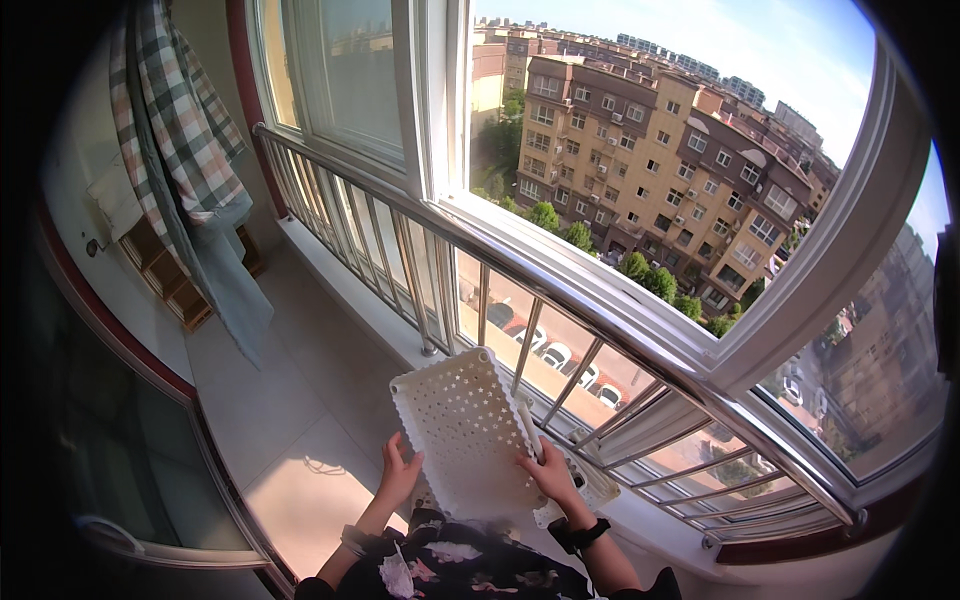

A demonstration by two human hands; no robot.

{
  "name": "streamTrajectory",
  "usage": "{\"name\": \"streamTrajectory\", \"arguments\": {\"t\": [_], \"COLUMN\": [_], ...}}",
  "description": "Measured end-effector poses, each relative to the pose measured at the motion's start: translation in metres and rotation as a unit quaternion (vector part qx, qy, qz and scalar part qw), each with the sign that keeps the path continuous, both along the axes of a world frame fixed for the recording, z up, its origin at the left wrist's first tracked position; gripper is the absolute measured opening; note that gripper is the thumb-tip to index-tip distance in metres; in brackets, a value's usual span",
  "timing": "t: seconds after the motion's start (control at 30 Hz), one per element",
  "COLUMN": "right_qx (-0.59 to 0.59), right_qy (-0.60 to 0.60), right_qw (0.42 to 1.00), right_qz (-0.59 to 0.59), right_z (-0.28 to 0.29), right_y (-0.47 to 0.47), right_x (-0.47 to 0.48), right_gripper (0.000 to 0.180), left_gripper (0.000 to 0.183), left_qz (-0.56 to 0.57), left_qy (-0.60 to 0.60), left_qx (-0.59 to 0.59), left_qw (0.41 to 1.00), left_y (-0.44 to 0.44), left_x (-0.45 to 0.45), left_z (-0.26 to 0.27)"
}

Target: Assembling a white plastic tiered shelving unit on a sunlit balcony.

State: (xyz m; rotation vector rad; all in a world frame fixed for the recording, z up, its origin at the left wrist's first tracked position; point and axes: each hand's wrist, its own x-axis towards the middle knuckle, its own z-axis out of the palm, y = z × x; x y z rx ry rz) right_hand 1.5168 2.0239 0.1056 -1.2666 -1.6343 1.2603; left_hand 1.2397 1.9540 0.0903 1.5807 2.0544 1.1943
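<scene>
A white plastic shelf panel or tray (469,435), pierced with star-shaped holes and edged with scallops, is tilted in front of my body. My right hand (551,474) grips its right edge, thumb over the face. Beside the left edge, my left hand (399,472) has its fingers apart, with the thumb at or very near the rim. Below my right hand, more white perforated plastic parts (600,487) show, partly hidden by the hand and panel. A pale tube-like part (531,431) runs along the panel's right side.
A metal railing (525,281) runs along the balcony windows on the right. A sliding glass door (150,465) stands at left. Plaid cloth (187,112) hangs over a wooden rack (169,281). A thin looped cord or wire (319,466) lies on the tiled floor (277,420).
</scene>
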Motion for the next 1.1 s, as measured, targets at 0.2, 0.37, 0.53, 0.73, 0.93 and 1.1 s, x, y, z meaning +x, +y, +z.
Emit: {"name": "streamTrajectory", "arguments": {"t": [0.2, 0.37, 0.53, 0.73, 0.93, 1.1], "right_qx": [-0.012, -0.002, 0.003, -0.048, 0.000, 0.083], "right_qy": [0.066, 0.076, 0.081, 0.081, 0.106, 0.024], "right_qw": [0.994, 0.987, 0.975, 0.970, 0.981, 0.981], "right_qz": [-0.087, -0.139, -0.209, -0.226, -0.163, -0.176], "right_z": [0.000, 0.010, 0.019, 0.040, 0.051, 0.074], "right_y": [0.036, 0.061, 0.069, 0.056, 0.049, 0.035], "right_x": [-0.068, -0.128, -0.158, -0.156, -0.133, -0.110], "right_gripper": [0.033, 0.034, 0.028, 0.038, 0.033, 0.022], "left_gripper": [0.018, 0.026, 0.028, 0.027, 0.026, 0.033], "left_qz": [-0.290, -0.426, -0.469, -0.518, -0.527, -0.424], "left_qy": [-0.075, 0.138, 0.205, 0.271, 0.082, -0.200], "left_qx": [-0.043, 0.046, 0.065, 0.111, 0.042, -0.058], "left_qw": [0.953, 0.893, 0.856, 0.804, 0.845, 0.881], "left_y": [0.041, 0.068, 0.094, 0.101, 0.107, 0.123], "left_x": [-0.021, -0.005, -0.034, -0.051, -0.050, -0.061], "left_z": [0.025, 0.050, 0.031, 0.062, 0.073, 0.086]}}
